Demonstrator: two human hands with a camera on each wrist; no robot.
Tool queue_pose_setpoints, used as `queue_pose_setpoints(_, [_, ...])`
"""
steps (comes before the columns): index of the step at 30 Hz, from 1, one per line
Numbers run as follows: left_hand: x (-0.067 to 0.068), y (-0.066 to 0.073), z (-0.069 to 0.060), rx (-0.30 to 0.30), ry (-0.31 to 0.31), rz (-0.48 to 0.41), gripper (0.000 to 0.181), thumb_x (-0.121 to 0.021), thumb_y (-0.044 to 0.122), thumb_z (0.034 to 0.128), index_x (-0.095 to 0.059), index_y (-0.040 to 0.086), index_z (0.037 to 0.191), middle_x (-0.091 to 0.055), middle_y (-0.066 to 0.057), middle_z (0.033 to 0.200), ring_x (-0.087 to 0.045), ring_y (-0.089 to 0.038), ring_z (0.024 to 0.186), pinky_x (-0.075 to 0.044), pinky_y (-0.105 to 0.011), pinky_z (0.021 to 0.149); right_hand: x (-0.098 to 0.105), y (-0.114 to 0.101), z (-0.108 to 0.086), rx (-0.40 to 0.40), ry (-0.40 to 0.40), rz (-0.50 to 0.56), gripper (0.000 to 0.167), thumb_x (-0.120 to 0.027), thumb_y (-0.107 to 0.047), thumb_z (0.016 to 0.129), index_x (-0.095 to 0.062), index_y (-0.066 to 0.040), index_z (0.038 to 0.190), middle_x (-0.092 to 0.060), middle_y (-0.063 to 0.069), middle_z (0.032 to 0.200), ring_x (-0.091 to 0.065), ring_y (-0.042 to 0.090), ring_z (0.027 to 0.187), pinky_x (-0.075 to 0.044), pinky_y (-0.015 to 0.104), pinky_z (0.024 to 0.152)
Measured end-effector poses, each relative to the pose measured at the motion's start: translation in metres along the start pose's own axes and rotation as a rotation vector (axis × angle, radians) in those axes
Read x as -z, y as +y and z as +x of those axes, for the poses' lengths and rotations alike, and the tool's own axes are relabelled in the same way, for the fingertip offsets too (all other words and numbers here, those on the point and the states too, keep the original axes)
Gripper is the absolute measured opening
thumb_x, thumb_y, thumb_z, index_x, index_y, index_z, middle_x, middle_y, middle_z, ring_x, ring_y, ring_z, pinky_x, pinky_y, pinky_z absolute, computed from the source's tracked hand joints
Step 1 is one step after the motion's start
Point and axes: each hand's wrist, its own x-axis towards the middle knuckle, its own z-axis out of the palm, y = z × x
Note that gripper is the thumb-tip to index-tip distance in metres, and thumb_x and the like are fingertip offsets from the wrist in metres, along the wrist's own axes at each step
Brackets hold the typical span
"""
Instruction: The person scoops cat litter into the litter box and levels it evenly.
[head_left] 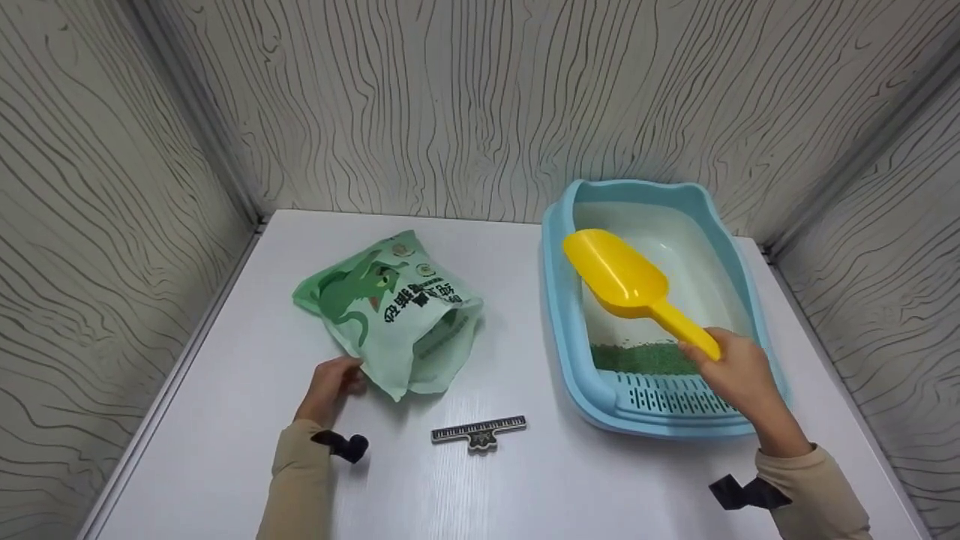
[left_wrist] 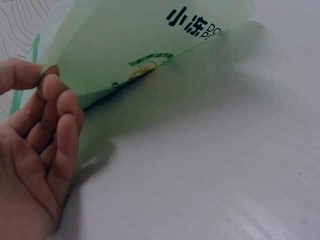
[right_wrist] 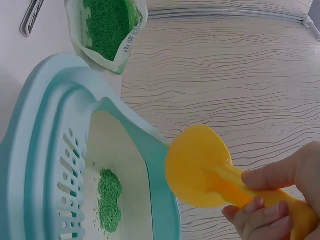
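Observation:
My right hand (head_left: 739, 371) grips the handle of a yellow scoop (head_left: 619, 274), holding it above the light blue litter box (head_left: 562, 315). No pellets show on the scoop. Green cat litter pellets (head_left: 645, 358) lie at the near end of the box, beside its slotted ledge. On the left, my left hand (head_left: 334, 386) pinches the edge of a green cat litter bag (head_left: 390, 300) between thumb and fingers, as the left wrist view shows. The bag lies on its side with its mouth open; green pellets (right_wrist: 107, 30) are visible inside it in the right wrist view.
A long clip (head_left: 480, 431) with a piano-key pattern lies on the white table (head_left: 510, 360) between the bag and the litter box. Wood-grain panels (head_left: 420, 105) stand behind the table and along both sides.

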Motion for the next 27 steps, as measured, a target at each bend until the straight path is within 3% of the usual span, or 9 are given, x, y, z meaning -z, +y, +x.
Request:
queue_pose_setpoints(4, [0.0,0.001,0.0,0.002,0.01,-0.011,0.02,-0.054,0.008,0.0903,-0.058,0.009,0.071,-0.054,0.001,0.064,-0.05,-0.012,0.061,-0.044,-0.026,0.06,-0.006,-0.007,-0.001,0.018,-0.04,0.031,0.035,-0.062,-0.019,0.091,-0.061,0.011,0.11,-0.054,0.009,0.068,-0.043,0.011,0.055,-0.036,0.023,0.051])
queue_pose_setpoints(13, [-0.002,0.003,-0.001,0.014,0.023,0.097,0.02,-0.054,0.013,0.091,-0.058,0.008,0.072,-0.054,0.001,0.064,-0.048,-0.014,0.061,-0.044,-0.028,0.064,-0.014,-0.016,-0.003,0.039,-0.08,0.051,0.035,-0.063,-0.017,0.091,-0.06,0.011,0.111,-0.057,0.01,0.072,-0.045,0.012,0.057,-0.038,0.023,0.052])
queue_pose_setpoints(27, [0.0,0.004,0.0,0.017,0.055,0.118,0.018,-0.056,0.013,0.0901,-0.061,0.01,0.074,-0.058,0.003,0.065,-0.056,-0.011,0.062,-0.048,-0.026,0.064,-0.04,-0.037,-0.009,0.099,-0.147,0.05,0.027,-0.066,-0.013,0.087,-0.064,0.007,0.104,-0.056,0.007,0.068,-0.043,0.01,0.055,-0.037,0.021,0.051])
